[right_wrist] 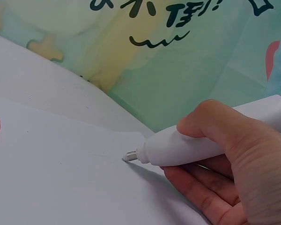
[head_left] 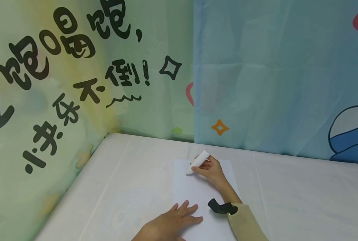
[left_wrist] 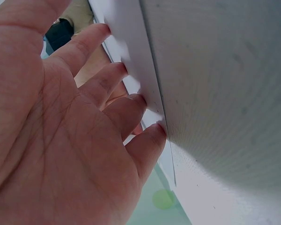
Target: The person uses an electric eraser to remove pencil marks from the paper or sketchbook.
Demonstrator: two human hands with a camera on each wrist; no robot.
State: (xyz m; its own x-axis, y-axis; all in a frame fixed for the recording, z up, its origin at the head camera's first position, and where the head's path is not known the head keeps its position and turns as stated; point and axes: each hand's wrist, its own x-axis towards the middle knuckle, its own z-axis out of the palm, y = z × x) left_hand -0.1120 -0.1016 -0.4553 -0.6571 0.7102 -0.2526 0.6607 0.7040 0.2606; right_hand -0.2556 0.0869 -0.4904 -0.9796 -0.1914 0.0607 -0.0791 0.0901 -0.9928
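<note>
A sheet of white paper (head_left: 186,187) lies on the white table. My right hand (head_left: 210,170) grips a thick white pen-shaped tool (head_left: 200,160) over the upper part of the sheet. In the right wrist view, the short metal nose of this tool (right_wrist: 182,145) points at the paper, and its tip appears to touch it beside a faint grey mark. My left hand (head_left: 174,222) rests lower down with fingers spread, its fingertips on the sheet near its left edge. The left wrist view shows its palm (left_wrist: 70,150) holding nothing.
White cloth covers the table (head_left: 130,180). Behind it hang a green printed backdrop (head_left: 154,110) with black lettering and a blue one (head_left: 272,83). A black strap-like piece (head_left: 222,207) sits at the right wrist by the beige sleeve (head_left: 246,221).
</note>
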